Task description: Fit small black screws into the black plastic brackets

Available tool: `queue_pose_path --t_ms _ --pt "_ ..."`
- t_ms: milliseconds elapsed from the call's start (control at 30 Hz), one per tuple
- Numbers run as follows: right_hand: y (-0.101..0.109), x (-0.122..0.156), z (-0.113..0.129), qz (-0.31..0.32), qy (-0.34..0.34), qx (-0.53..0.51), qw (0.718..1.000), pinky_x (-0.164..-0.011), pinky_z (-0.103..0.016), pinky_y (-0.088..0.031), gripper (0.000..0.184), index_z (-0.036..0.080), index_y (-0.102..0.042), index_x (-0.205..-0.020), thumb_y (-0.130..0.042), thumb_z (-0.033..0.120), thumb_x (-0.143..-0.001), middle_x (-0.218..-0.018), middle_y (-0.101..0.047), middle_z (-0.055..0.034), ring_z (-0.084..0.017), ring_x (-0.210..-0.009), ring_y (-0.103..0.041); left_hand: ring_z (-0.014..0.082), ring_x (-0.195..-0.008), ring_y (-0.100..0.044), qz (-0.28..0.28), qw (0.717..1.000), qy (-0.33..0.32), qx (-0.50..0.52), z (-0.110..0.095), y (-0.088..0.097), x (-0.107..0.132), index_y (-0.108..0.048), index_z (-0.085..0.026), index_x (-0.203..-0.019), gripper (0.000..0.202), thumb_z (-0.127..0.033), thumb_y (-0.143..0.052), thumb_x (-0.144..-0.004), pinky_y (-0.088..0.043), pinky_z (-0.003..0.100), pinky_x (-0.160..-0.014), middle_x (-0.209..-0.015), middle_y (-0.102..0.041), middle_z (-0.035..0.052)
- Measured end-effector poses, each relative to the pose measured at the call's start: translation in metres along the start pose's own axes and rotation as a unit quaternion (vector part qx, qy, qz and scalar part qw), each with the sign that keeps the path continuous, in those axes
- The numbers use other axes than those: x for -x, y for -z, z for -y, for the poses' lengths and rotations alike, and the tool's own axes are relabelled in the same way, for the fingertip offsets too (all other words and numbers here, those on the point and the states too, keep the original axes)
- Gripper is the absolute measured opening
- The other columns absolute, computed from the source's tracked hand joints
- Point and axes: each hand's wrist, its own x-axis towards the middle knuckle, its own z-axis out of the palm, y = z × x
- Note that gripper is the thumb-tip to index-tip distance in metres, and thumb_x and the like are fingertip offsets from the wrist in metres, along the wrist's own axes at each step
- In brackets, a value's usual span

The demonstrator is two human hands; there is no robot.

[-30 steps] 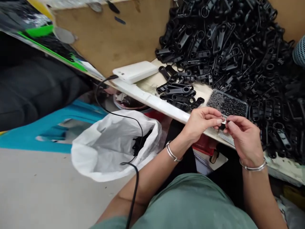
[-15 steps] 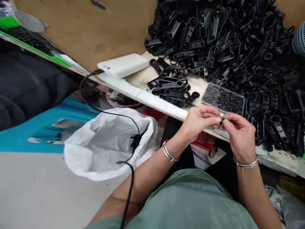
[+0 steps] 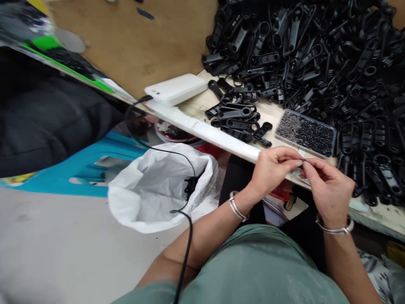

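Note:
My left hand (image 3: 275, 168) and my right hand (image 3: 330, 185) meet at the table's front edge, fingertips almost touching. Between them is a tiny dark piece (image 3: 303, 160), mostly hidden by the fingers and too small to name. Both hands are closed in a pinch around it. Just beyond them lies a clear plastic box (image 3: 305, 131) of small grey and black parts. Left of the box rests a small group of black plastic arm-shaped parts (image 3: 236, 113) with ringed ends.
A large heap of black plastic parts (image 3: 294, 55) covers the back and right of the table. At the left edge sits a white power bank (image 3: 177, 89) with a black cable (image 3: 190, 236) running past my left arm. Below stands an open white sack (image 3: 136, 198).
The view has shifted, so things appear farther right. My fingertips have drawn closer together, and the dark piece between them shows less than before.

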Motion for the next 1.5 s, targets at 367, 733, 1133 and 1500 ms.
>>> queue_pose_path --t_ms 367,733,1133,1500 --pt "0.007 0.001 -0.012 -0.013 -0.055 0.061 0.997 -0.059 -0.029 -0.055 0.019 0.019 -0.074 -0.085 -0.069 0.037 -0.081 -0.069 -0.070 -0.0026 -0.018 -0.058 -0.067 0.0164 -0.094 -0.071 0.109 0.965 -0.073 -0.228 -0.001 0.006 0.013 -0.071 -0.010 -0.106 0.021 -0.015 -0.061 -0.088 -0.055 0.026 -0.086 -0.106 -0.075 0.0093" --pt "0.024 0.000 -0.033 0.030 -0.054 0.121 0.991 -0.061 -0.030 -0.056 0.023 0.018 -0.073 -0.086 -0.063 0.038 -0.084 -0.070 -0.071 -0.0037 -0.018 -0.059 -0.066 0.0199 -0.092 -0.065 0.167 0.700 -0.235 -0.653 0.002 0.021 -0.013 -0.067 -0.016 -0.102 0.016 -0.012 -0.056 -0.091 -0.044 0.031 -0.080 -0.095 -0.074 0.0064" --pt "0.018 -0.009 -0.034 0.074 0.140 0.256 0.954 -0.066 -0.030 -0.051 0.017 0.017 -0.070 -0.083 -0.056 0.023 -0.091 -0.077 -0.071 -0.0056 -0.020 -0.066 -0.067 0.0181 -0.085 -0.063 0.165 0.745 -0.234 -0.602 0.009 0.021 -0.004 -0.067 -0.015 -0.095 0.011 -0.012 -0.061 -0.087 -0.048 0.028 -0.073 -0.083 -0.070 0.0046" --pt "0.007 -0.008 -0.026 0.126 0.187 0.368 0.902 -0.062 -0.031 -0.042 0.023 0.013 -0.067 -0.086 -0.047 0.020 -0.095 -0.082 -0.069 -0.0094 -0.021 -0.069 -0.064 0.0187 -0.084 -0.063 0.157 0.753 -0.241 -0.592 0.012 0.020 -0.005 -0.067 -0.015 -0.093 0.008 -0.013 -0.061 -0.088 -0.050 0.028 -0.072 -0.082 -0.070 0.0042"
